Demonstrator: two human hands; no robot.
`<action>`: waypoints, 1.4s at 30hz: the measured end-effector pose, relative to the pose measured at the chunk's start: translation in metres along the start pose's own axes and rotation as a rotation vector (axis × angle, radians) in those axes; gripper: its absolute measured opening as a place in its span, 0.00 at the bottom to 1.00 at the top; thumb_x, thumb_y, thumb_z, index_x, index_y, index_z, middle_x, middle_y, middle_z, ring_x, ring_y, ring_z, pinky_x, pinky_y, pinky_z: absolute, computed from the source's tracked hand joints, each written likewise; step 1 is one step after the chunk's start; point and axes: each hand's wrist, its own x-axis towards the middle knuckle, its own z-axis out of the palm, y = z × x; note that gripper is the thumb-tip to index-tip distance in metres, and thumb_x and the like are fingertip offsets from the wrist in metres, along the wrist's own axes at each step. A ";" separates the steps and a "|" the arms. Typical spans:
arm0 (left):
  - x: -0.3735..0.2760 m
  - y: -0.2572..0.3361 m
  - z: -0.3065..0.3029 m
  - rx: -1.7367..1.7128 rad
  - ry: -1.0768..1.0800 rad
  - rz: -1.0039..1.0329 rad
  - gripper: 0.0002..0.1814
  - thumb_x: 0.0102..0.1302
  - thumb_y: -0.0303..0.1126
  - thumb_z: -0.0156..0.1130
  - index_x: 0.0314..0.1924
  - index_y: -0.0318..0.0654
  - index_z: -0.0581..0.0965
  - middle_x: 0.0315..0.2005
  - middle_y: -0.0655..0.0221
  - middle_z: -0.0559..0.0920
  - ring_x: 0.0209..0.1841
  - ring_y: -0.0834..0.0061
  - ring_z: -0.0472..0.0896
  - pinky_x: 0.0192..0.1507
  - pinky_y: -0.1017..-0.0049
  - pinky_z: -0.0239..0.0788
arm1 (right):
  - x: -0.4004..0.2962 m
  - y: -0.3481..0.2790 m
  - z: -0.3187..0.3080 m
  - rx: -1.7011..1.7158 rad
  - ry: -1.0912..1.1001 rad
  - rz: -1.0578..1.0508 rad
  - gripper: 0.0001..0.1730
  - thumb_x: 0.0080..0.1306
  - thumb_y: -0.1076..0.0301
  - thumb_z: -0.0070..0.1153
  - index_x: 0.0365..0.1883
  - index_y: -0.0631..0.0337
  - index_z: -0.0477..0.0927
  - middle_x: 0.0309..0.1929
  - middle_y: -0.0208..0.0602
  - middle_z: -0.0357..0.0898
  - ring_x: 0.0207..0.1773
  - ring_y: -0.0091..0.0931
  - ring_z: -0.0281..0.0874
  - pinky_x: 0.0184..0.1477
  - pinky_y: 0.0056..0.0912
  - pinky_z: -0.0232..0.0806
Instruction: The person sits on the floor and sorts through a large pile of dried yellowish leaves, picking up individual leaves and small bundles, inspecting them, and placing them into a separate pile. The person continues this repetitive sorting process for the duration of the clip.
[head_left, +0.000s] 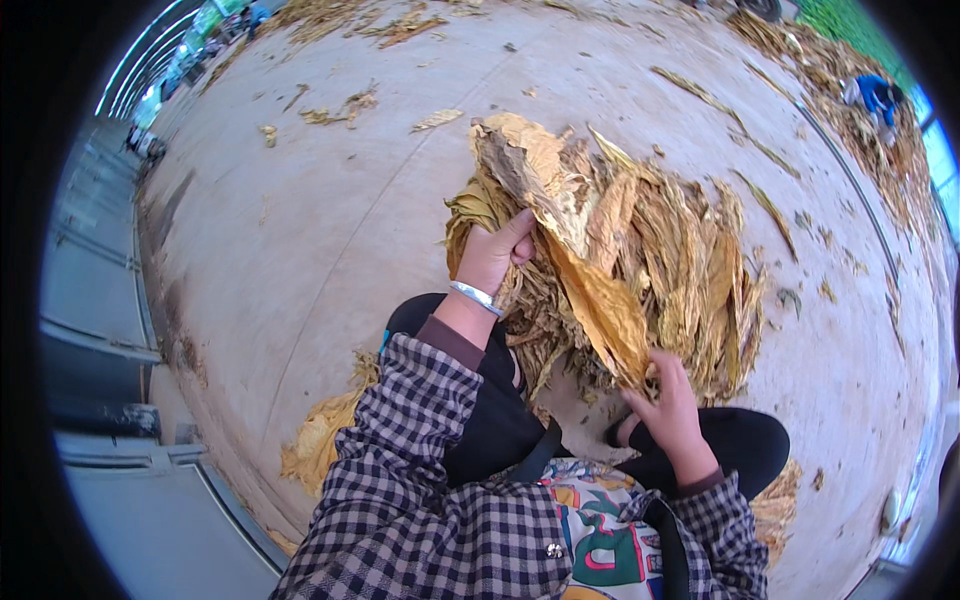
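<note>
My left hand (489, 253), with a silver bracelet at the wrist, grips a bunch of dried, yellow-brown leaves (474, 204) that look like tobacco. A long golden leaf (600, 300) runs slantwise from near that hand down to my right hand (669, 412). The fingers of my right hand pinch this leaf's lower end. Just beyond and beneath both hands, a heap of dried leaves (686, 277) lies on the concrete floor, its leaves mostly side by side. The held bunch covers part of the heap.
More dried leaves (322, 442) lie beside my left knee, and others (776, 506) by my right. Loose leaves (697, 90) are scattered over the floor (300, 225). A person in blue (874, 97) bends at a large leaf pile (832, 75). Metal panels (150, 517) line the left side.
</note>
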 end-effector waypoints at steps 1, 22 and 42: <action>-0.002 -0.002 0.007 -0.023 -0.011 -0.017 0.15 0.59 0.38 0.65 0.24 0.36 0.74 0.13 0.74 0.71 0.15 0.84 0.66 0.17 0.83 0.55 | 0.012 -0.009 0.001 0.058 0.036 -0.002 0.33 0.48 0.63 0.67 0.50 0.64 0.68 0.46 0.46 0.71 0.48 0.40 0.71 0.49 0.37 0.66; -0.002 -0.018 0.005 0.266 0.137 -0.209 0.13 0.55 0.35 0.68 0.25 0.34 0.76 0.14 0.72 0.74 0.14 0.83 0.70 0.17 0.82 0.62 | 0.084 0.000 0.005 1.764 0.251 0.581 0.21 0.64 0.67 0.48 0.53 0.68 0.68 0.51 0.42 0.74 0.54 0.34 0.72 0.59 0.39 0.63; -0.045 -0.058 0.049 0.223 0.004 -0.242 0.04 0.57 0.24 0.55 0.30 0.31 0.76 0.18 0.73 0.77 0.16 0.84 0.71 0.18 0.83 0.60 | 0.086 -0.048 0.034 0.632 0.231 0.099 0.09 0.63 0.69 0.54 0.39 0.66 0.77 0.39 0.35 0.79 0.36 0.20 0.75 0.41 0.22 0.67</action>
